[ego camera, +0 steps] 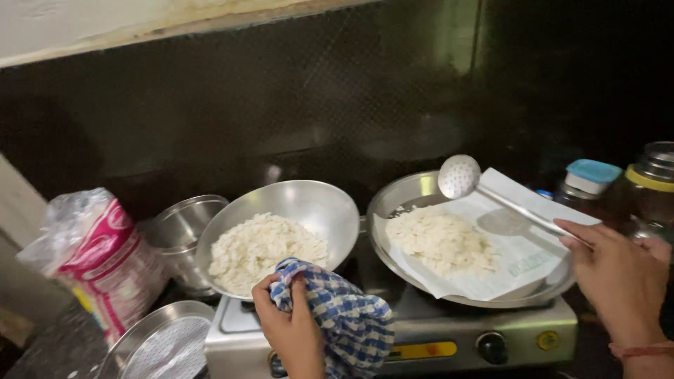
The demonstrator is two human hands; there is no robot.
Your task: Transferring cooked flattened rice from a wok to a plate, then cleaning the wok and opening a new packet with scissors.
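Note:
My left hand (289, 328) grips a blue-and-white checked cloth (344, 316) against the near rim of a steel wok (316, 203), which is tilted and full of white flaked food (263, 249). My right hand (621, 277) holds the handle of a perforated steel skimmer (460, 175). The skimmer's round head hovers over a wide steel plate (400, 193) lined with white paper (519, 270). More white flakes (439, 242) lie heaped on that paper. Both vessels rest on a steel gas stove (449, 333).
At left stand a pink-and-white plastic bag (98, 260), a steel pot (179, 224) and a round steel sieve (158, 344). Jars, one with a blue lid (593, 175) and one of dark glass (649, 186), stand at right. A dark wall rises behind the stove.

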